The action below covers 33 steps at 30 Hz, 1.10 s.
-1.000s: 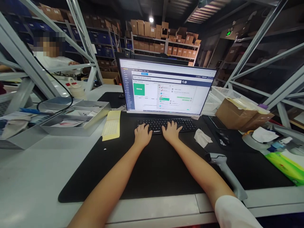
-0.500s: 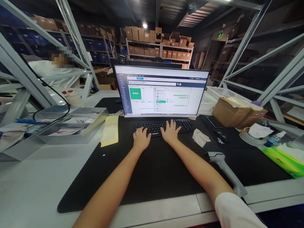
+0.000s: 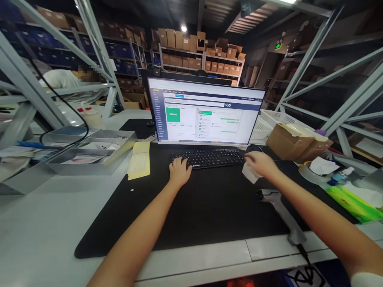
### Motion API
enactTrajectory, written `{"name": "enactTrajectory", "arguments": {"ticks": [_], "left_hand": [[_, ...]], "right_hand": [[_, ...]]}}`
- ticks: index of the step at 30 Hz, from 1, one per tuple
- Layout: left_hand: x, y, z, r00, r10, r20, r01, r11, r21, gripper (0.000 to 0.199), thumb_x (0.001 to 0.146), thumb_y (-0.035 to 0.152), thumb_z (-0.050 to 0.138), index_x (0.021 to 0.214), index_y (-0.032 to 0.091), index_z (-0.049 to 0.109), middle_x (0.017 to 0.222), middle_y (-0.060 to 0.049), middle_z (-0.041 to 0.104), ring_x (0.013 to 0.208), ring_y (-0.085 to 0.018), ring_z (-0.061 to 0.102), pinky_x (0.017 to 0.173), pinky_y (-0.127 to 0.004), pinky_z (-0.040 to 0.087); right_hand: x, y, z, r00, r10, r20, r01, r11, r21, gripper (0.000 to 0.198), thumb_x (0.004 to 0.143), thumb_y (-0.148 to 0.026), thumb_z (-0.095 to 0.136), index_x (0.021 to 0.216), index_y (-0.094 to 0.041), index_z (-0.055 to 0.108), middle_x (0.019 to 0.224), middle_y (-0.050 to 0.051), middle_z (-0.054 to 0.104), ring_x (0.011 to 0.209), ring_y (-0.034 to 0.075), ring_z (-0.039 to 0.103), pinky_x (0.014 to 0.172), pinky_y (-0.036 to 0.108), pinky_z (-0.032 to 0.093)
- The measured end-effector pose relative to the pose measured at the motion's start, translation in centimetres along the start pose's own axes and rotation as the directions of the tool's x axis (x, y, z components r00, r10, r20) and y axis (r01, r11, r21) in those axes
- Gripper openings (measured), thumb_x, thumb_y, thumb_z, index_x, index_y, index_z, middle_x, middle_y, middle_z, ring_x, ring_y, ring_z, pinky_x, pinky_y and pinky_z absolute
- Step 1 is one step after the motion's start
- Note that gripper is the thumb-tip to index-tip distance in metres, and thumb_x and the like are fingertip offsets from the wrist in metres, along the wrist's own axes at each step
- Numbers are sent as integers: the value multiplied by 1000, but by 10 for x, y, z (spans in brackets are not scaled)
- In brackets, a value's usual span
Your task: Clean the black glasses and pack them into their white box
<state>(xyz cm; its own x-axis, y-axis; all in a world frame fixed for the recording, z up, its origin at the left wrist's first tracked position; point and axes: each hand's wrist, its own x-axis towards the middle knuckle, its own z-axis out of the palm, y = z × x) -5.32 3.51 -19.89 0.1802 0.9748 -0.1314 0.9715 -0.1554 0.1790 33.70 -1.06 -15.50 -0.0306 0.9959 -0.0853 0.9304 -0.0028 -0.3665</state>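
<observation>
Ceiling lamp [image 3: 184, 28]: burning small and white, flaring against the gloom!
Monitor [image 3: 206, 113]: glowing brightest of all, mushy in the small lettering.
Green sign [image 3: 278, 45]: glinting out of the dimness, upper right.
Back shelves [image 3: 187, 57]: sunk in murk, smudged in detail.
Desk [image 3: 38, 231]: catching pale sheen, lower left.
Mat [image 3: 209, 215]: nearly black, swallowing light.
Keyboard [image 3: 212, 158]: dark, too small-lettered to read.
Right hand [image 3: 262, 162]: blurred, soft at the fingers.
Rack post [image 3: 24, 77]: stretched by wide-angle warp.
</observation>
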Motion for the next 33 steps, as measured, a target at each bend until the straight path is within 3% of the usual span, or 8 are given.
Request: {"name": "enactTrajectory", "arguments": {"ticks": [2,4,5,8,11,15,23,33], "left_hand": [[0,0,0,1000,4,-8,-4,1000,-6,50,102,38,48,144,13,57,156,-18,46,147,-36,36,120,-56,34],[0,0,1,1000,4,-19,-5,1000,-13,50,102,39,48,144,14,57,156,-18,46,147,-36,36,120,-56,33],[0,0,2,1000,3,-24,-4,1000,-15,49,102,39,49,143,14,57,155,-18,46,147,-36,36,120,-56,33],[-1,-2,4,999,0,-32,0,1000,-16,48,101,39,49,142,16,58,155,-17,47,147,-35,37,120,-55,34],[-1,-3,6,999,-2,-33,1,1000,-9,48,101,39,49,144,17,57,155,-16,47,147,-34,37,120,-54,34],[-2,-3,5,1000,-11,-25,11,1000,0,48,101,39,49,144,17,58,155,-16,48,148,-33,37,122,-53,33],[1,-3,5,1000,-20,-7,20,1000,-7,49,101,38,50,144,17,57,157,-16,46,148,-34,36,121,-55,34],[0,-1,1,999,-30,13,30,999,30,48,103,39,50,145,18,57,158,-15,46,149,-34,37,122,-53,35]], "right_hand": [[-2,77,-1,948,316,19,-315,948,-46,42,98,-30,50,123,-6,74,128,22,70,121,31,65,106,39,47],[-6,138,12,864,500,68,-498,866,-46,53,95,-32,56,133,4,66,136,29,63,128,35,62,109,42,46],[-10,160,23,856,510,84,-511,859,-9,58,94,-32,57,137,5,61,140,30,61,132,35,59,112,41,44],[-23,194,58,904,427,39,-428,902,56,62,88,-34,62,140,0,59,144,25,59,138,33,55,119,38,38],[-33,199,82,911,395,-116,-393,919,41,59,86,-38,60,136,-7,61,143,22,60,139,32,53,119,38,38],[-39,196,91,890,383,-249,-393,920,10,56,88,-48,53,132,-14,62,136,20,63,134,33,56,113,41,45],[-38,194,87,849,490,-197,-512,855,-81,57,91,-50,49,127,-9,65,128,24,64,119,39,63,101,46,52],[-38,193,89,846,515,-138,-530,841,-111,63,97,-49,46,148,-15,59,150,18,52,126,37,61,105,46,50]]}}
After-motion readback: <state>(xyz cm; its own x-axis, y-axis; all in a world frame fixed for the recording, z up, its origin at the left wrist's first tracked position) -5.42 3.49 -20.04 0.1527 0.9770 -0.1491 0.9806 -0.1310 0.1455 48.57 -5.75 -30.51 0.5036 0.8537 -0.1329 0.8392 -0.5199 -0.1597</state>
